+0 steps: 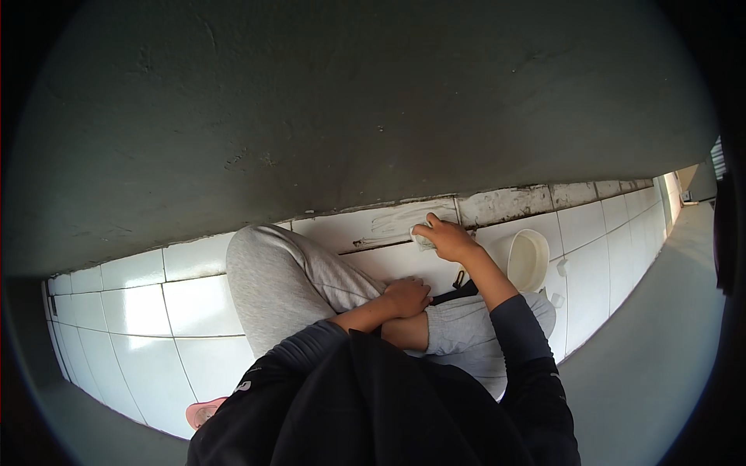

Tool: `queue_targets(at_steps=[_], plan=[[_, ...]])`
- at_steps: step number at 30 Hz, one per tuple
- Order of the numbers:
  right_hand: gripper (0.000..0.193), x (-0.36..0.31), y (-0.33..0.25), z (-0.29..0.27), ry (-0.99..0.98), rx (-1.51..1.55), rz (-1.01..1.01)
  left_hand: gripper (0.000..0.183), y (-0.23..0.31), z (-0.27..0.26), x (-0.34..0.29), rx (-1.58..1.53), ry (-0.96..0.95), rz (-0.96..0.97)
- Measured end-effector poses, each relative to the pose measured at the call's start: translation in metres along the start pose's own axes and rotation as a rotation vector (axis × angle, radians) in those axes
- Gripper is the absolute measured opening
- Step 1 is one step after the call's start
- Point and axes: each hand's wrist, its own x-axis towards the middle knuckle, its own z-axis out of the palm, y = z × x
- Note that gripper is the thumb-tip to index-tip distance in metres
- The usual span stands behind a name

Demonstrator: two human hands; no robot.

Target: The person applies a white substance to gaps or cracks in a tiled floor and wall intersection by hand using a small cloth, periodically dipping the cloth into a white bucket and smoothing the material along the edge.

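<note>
My right hand (449, 238) is closed around a crumpled whitish cloth (422, 238), pressing it onto a white floor tile (330, 228) beside the dark wall. Grey smears and wet streaks mark the tile around the cloth. My left hand (408, 297) rests on my bent lower leg, holding nothing I can see, its fingers lying loosely. Right of my right forearm stands a pale, oval plastic tub (528, 262); what it holds, if anything, is hard to make out.
A dark grey wall (373, 101) rises just beyond the tiles. Stained, grimy tiles (505, 205) run along its foot to the right. Small whitish pieces (562, 268) lie beside the tub. A black strap with a clip (458, 284) is by my leg. A pink slipper (203, 412) sits lower left.
</note>
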Motion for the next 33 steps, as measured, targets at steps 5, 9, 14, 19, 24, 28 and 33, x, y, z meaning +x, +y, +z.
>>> queue_targets(at_steps=[5,9,14,19,24,28,33], plan=[[0.047,0.000,-0.001,0.001,0.013,0.053,0.033,0.036,0.003,-0.001,0.001,0.012,0.008,0.000],[0.046,0.035,-0.054,0.020,0.112,0.147,-0.165,0.039,0.012,-0.018,-0.002,0.033,-0.059,-0.031],[0.048,0.042,-0.067,0.015,0.052,0.125,-0.166,0.038,-0.003,0.002,0.002,-0.084,0.060,-0.019],[0.052,-0.005,0.005,0.000,-0.006,0.020,0.068,0.036,-0.001,0.000,-0.001,0.001,0.029,0.010],[0.047,-0.006,0.007,0.001,0.041,0.025,0.056,0.036,0.002,0.000,0.003,0.005,0.025,0.017],[0.044,0.025,-0.048,0.017,0.139,0.121,-0.109,0.039,0.004,-0.004,0.003,-0.020,-0.011,-0.013],[0.047,0.032,-0.053,0.013,0.084,0.143,-0.093,0.038,-0.003,0.001,0.001,-0.071,0.057,-0.016]])
